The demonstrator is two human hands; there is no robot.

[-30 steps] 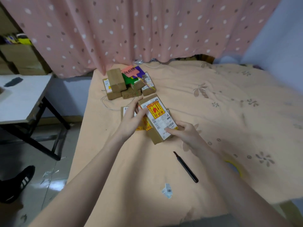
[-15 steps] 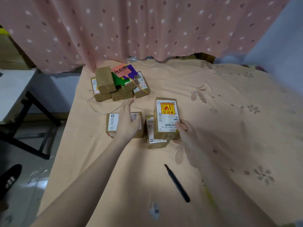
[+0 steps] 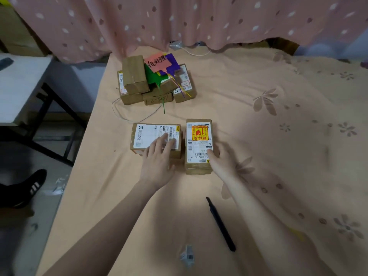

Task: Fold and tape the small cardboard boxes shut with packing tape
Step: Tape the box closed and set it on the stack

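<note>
Two small cardboard boxes lie side by side on a peach flowered bedsheet (image 3: 268,80), near the middle of the view, close together with a narrow gap between them. Left box (image 3: 148,136): lying flat, long side across, white shipping label facing up. Left hand (image 3: 158,163) rests palm down on its near right part, fingers straight and slightly spread over the label's barcode; nothing gripped. Right box (image 3: 197,140): long side pointing away, white label and a yellow-and-red sticker on top; it sits on another box (image 3: 196,170) of which only the near edge shows beneath it. Right hand (image 3: 221,162) is at the near right corner of this stack, thumb lying on the top label, the other fingers curled round the right side; fingertips hidden behind the box. Farther back on the sheet, a pile of boxes (image 3: 135,78) with coloured paper tags (image 3: 159,64) on top, the pink one bearing handwritten characters, and thin wires trailing from the pile. Near edge of the sheet: a black pen-like tool (image 3: 220,223) lying diagonally, well apart from the boxes, and a crumpled label scrap (image 3: 187,255). Pink dotted curtain (image 3: 179,18) hangs behind. At left, a white table (image 3: 18,86) with black legs, and a foot in a black sock (image 3: 23,188) on the floor.
</note>
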